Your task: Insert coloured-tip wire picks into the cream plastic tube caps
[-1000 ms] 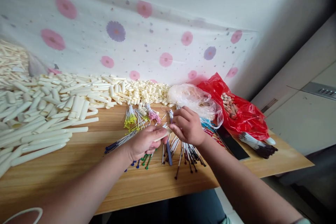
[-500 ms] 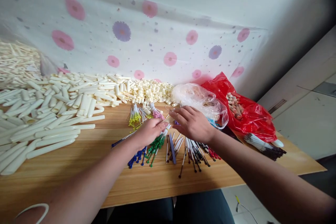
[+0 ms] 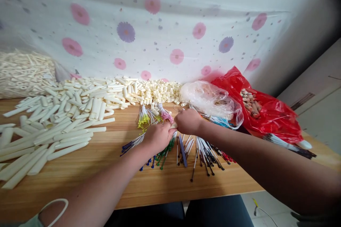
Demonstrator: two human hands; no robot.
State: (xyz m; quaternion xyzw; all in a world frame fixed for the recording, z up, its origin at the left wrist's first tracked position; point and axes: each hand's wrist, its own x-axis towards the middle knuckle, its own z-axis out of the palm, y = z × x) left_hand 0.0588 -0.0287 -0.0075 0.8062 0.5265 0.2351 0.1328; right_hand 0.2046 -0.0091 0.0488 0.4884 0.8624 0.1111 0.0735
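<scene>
My left hand (image 3: 158, 136) and my right hand (image 3: 189, 121) meet over the middle of the table, both closed. Between them shows the end of a cream plastic tube (image 3: 173, 125); the rest is hidden by my fingers. Around my hands lie bundles of thin white sticks with coloured ends: yellow sticks (image 3: 143, 117), pink sticks (image 3: 165, 113), blue sticks (image 3: 130, 145), green sticks (image 3: 165, 152) partly under my left hand, and black sticks (image 3: 205, 156). A flat purple-grey strip (image 3: 183, 150) rests below my right hand.
Many cream tubes (image 3: 71, 137) cover the left of the wooden table (image 3: 112, 181). Small slotted cream pieces (image 3: 160, 92) are heaped at the back. A clear plastic bag (image 3: 210, 97) and a red bag (image 3: 279, 120) with small pieces stand right; dark-ended sticks (image 3: 290, 145) lie beside them.
My right hand has gone from extended fingers to a closed fist against my left hand, around the tube's end. The camera view has shifted slightly left.
</scene>
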